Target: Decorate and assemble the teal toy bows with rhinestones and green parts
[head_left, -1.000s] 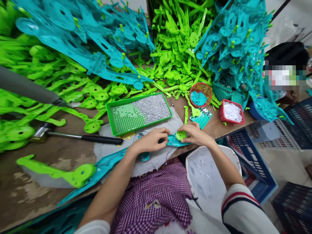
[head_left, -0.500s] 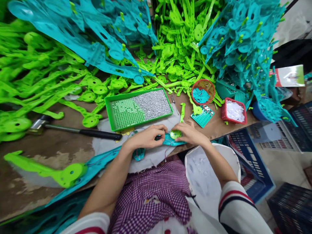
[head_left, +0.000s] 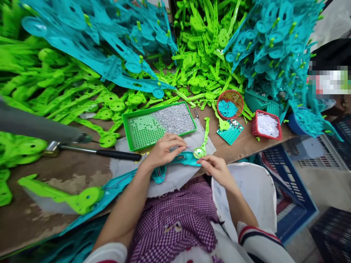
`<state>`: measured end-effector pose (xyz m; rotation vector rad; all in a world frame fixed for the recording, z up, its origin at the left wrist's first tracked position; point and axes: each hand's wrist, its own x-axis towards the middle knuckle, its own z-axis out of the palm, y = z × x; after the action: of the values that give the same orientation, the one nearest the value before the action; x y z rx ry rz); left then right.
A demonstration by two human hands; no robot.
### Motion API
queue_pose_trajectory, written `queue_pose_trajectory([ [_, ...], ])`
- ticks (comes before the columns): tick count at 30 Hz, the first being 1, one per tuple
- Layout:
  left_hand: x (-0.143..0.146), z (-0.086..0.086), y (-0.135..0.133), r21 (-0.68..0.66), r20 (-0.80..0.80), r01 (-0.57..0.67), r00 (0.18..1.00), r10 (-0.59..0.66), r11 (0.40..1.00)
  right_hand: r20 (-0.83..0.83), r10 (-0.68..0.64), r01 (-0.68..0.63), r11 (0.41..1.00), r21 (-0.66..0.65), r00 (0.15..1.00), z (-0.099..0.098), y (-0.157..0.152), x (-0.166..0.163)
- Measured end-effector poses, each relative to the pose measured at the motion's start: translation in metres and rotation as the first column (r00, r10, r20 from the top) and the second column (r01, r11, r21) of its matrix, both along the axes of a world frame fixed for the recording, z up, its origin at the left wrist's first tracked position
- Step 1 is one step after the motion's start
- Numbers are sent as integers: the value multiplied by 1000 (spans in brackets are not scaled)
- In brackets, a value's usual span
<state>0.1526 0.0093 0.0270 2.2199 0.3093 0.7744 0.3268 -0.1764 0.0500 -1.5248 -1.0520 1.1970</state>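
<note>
"Both gripping something?"

"Yes: left hand (head_left: 168, 149) and right hand (head_left: 220, 171) pinch a thin wire (head_left: 191, 149) above the turquoise strip (head_left: 189, 159) at the bench's (head_left: 238, 149) front edge, beside a green disc (head_left: 199, 152)."

"Best handling?"

"Probably light, even tension, so nothing snags."

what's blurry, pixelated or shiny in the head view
In the head view, the grey tool at left looks soft; a mosaic patch hides something at right; the turquoise part at upper left shows pale glare; the right hand looks clearer
</note>
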Motion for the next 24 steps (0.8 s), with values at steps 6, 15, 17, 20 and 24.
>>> queue_pose_trajectory([
  [6, 4, 3, -12, 217, -161, 7, 987, 29, 976, 178, -241, 237, 971, 41, 954, 12, -14, 51],
  [15, -63, 21, -136, 301, -74, -245, 957, 279, 922, 318, 349, -392, 917, 78, 881, 14, -10, 3],
  [17, -54, 21, -147, 263, -34, -223, 970, 240, 939, 263, 429, -465, 881, 91, 864, 18, -5, -6],
  [20, -31, 27, -133, 106, 34, -265, 964, 263, 959, 91, 313, -318, 947, 43, 945, 22, 0, -6],
  [24, 3, 51, -87, 4, -12, -285, 958, 285, 958, -2, 49, -49, 997, 58, 999, 22, 5, 5],
])
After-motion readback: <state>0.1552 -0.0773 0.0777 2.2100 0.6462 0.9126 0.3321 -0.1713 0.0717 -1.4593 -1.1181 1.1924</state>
